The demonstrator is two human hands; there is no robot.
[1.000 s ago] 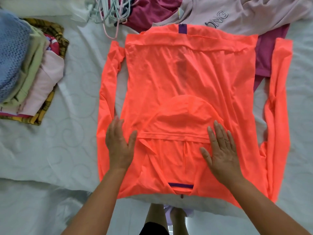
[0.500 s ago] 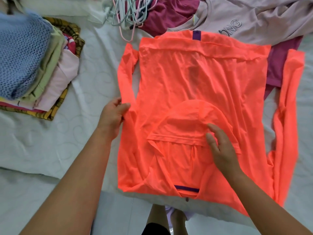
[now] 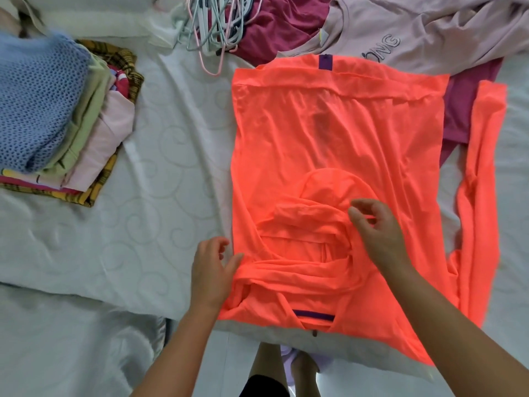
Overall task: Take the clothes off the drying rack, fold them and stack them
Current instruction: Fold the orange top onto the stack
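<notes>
Orange jacket (image 3: 329, 138) spread flat on the bed (image 3: 177, 156), collar end nearest the body, hem far away, long axis running straight out from the person. One sleeve already laid across the chest near the collar; the other sleeve (image 3: 481, 179) stretched out alongside the body of the jacket, on the right, well apart from the fold. Left hand (image 3: 213, 270) open, fingers loose, thumb touching the jacket's left edge, gripping nothing. Right hand (image 3: 378, 230) half curled above the hood (image 3: 329, 193), fingertips just over the cloth; whether pinching fabric, cannot tell. Loose sleeve lying to the right of the right hand, so clearly the nearer hand for bringing it in, probably next. Folded pile (image 3: 57, 118) off to the left, well apart. Unfolded pink shirt (image 3: 429, 30) and hangers (image 3: 211, 21) beyond the hem.
</notes>
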